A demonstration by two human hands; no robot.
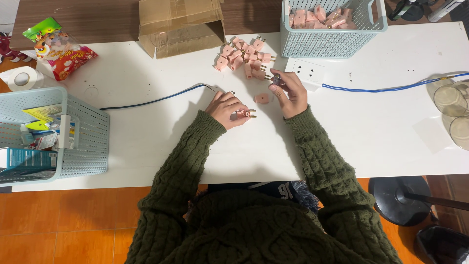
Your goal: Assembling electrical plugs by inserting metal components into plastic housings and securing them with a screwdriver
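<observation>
My left hand (227,108) rests on the white table (146,146) with its fingers closed on a pink two-pin plug (245,114), pins pointing right. My right hand (290,93) is raised a little and pinches a small dark part (276,78) between thumb and fingers. One loose pink plug piece (262,98) lies between the hands. A heap of several pink plugs (244,56) lies just beyond them. A dark wire (156,100) runs from the left to my left hand. Both arms wear dark green knit sleeves.
A pale blue basket (332,41) holding pink plugs stands at the back. A white power strip (305,72) with a blue cable (391,89) lies right of my right hand. Cardboard box (181,24), snack bags (61,49), tape roll (22,77), second basket (88,142), glass jars (452,98).
</observation>
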